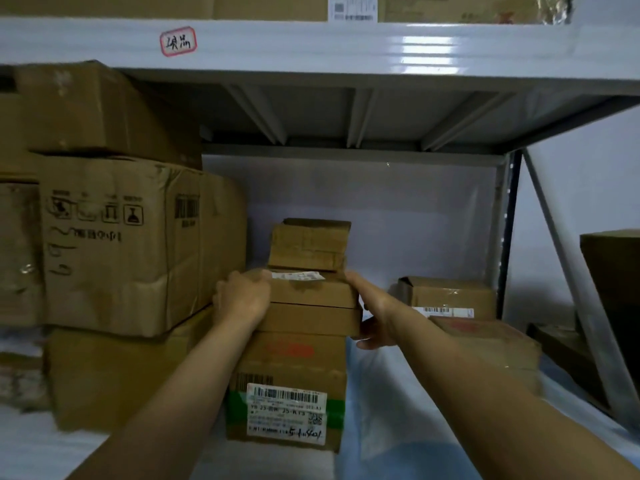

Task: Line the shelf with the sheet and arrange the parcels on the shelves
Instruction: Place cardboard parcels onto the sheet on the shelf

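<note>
Centre frame — left hand (pixel 242 297) and right hand (pixel 372 315) clasping flat parcel (pixel 311 292) by its sides | stacked on labelled box (pixel 289 386) | sheet (pixel 398 410) beneath — small box (pixel 310 244) on top

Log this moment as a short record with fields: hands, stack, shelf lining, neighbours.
left hand: left hand grips the left side of the flat parcels in the middle stack
right hand: right hand grips their right side
stack: small box on top, labelled carton at the bottom
shelf lining: pale sheet lies under the stack
neighbours: large cartons to the left, two parcels to the right
</note>
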